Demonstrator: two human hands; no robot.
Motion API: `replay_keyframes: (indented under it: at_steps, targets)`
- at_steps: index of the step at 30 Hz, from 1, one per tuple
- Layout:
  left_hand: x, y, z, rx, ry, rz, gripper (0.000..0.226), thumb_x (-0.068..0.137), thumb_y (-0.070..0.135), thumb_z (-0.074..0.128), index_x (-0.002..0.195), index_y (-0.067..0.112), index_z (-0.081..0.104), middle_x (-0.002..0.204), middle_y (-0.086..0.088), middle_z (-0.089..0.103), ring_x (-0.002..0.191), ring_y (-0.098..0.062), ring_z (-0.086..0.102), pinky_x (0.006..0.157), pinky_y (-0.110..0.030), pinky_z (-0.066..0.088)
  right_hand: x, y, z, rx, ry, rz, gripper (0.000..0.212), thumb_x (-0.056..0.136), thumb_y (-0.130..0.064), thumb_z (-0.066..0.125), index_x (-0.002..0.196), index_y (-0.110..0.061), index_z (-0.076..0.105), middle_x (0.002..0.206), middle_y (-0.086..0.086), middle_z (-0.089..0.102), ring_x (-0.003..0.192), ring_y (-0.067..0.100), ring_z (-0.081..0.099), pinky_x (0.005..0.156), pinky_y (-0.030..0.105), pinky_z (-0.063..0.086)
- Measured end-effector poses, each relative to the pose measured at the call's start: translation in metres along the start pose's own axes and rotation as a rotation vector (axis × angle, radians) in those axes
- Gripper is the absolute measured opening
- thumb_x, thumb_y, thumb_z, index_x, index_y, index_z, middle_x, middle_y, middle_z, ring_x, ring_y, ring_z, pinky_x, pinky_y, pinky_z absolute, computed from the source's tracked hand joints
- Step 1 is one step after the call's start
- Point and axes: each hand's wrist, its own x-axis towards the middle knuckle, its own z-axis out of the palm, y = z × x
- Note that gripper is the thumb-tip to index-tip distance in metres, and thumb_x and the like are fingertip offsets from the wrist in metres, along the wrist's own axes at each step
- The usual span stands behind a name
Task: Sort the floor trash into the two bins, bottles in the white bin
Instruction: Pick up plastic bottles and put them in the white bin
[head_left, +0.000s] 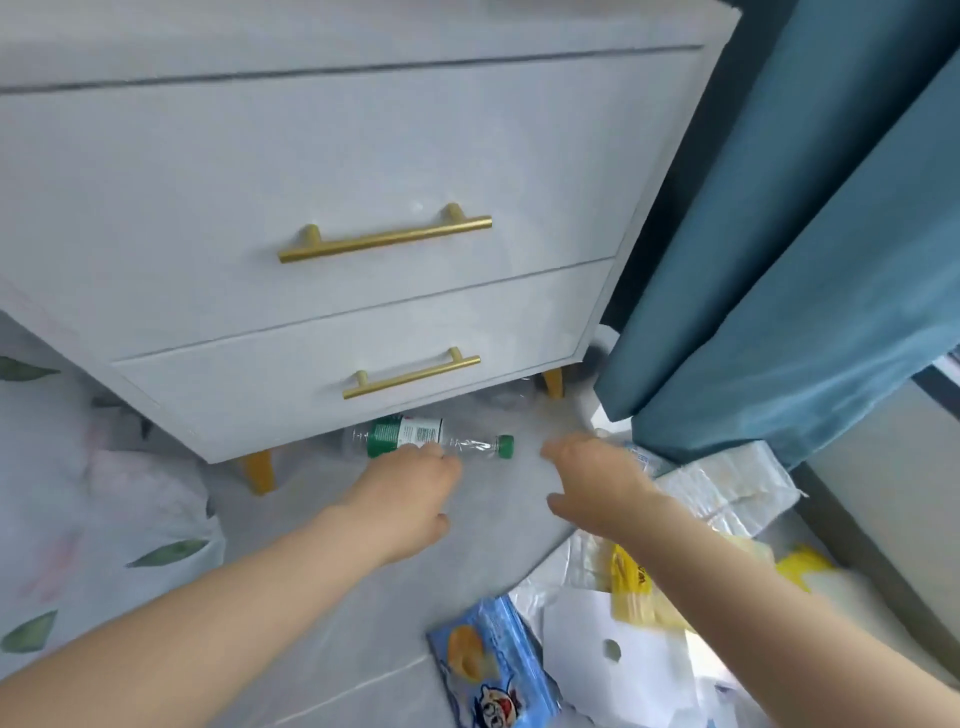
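Reaching low at centre frame, left hand (410, 493) touches the green-capped bottle (408, 432) under the dresser (311, 156), its grip hidden from view; right hand (597, 483) hovers beside it, fingers (561, 448) apart.

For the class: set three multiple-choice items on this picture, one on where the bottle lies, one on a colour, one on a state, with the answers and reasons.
1. Where is the bottle? A in a drawer; B on the floor at the foot of the drawer unit; C on top of the unit.
2. Its cap is: A green; B red; C white.
3. The lower drawer is: A pulled out; B missing; C closed.
Answers: 1 B, it lies on its side by the unit's lower edge. 2 A, the cap shows green. 3 C, its front sits flush.
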Motion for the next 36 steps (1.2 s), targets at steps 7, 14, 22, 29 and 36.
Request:
replay_keyframes:
  at_steps: [7,14,22,29,36]
  targets:
    - [0.03,0.003,0.04,0.053,0.121,0.089,0.031,0.088,0.023,0.054,0.117,0.011,0.051,0.119,-0.009,0.05,0.111,-0.029,0.051,0.088,-0.035,0.044,0.003,0.009,0.052,-0.119,-0.009,-0.009,0.039,0.087,-0.025,0.055,0.125,-0.016,0.051,0.123,0.006,0.052,0.114,0.027,0.053,0.091,0.033,0.047]
    - [0.045,-0.024,0.061,0.126,0.217,0.049,0.058,0.083,0.018,0.059,0.135,0.005,0.036,0.136,-0.012,0.038,0.127,-0.029,0.037,0.107,-0.038,0.035,0.004,-0.004,0.027,-0.103,0.015,0.018,0.041,0.089,-0.025,0.054,0.128,-0.015,0.049,0.124,0.005,0.056,0.115,0.024,0.052,0.087,0.032,0.046]
    - [0.064,-0.037,0.068,0.165,0.101,-0.127,0.097,0.082,0.037,0.065,0.15,0.005,0.003,0.157,-0.014,0.006,0.145,-0.034,0.009,0.117,-0.05,0.016,0.02,-0.011,0.025,-0.061,0.084,-0.023,0.052,0.089,-0.028,0.056,0.138,-0.02,0.042,0.131,0.007,0.049,0.116,0.026,0.051,0.086,0.032,0.044]
    - [0.062,-0.043,0.084,0.23,0.187,-0.118,0.089,0.072,0.046,0.072,0.138,0.007,0.028,0.131,-0.007,0.028,0.118,-0.028,0.034,0.094,-0.037,0.037,0.04,0.002,0.032,-0.042,0.076,-0.025,0.059,0.088,-0.026,0.058,0.141,-0.015,0.035,0.137,0.012,0.042,0.119,0.031,0.049,0.093,0.038,0.047]
    - [0.073,-0.047,0.095,0.068,0.086,-0.165,0.066,0.076,0.048,0.067,0.127,0.017,0.037,0.128,-0.005,0.049,0.117,-0.028,0.049,0.097,-0.038,0.038,0.076,0.005,0.033,0.014,0.134,-0.025,0.071,0.086,-0.026,0.061,0.147,-0.018,0.026,0.142,0.01,0.034,0.118,0.033,0.048,0.09,0.039,0.048]
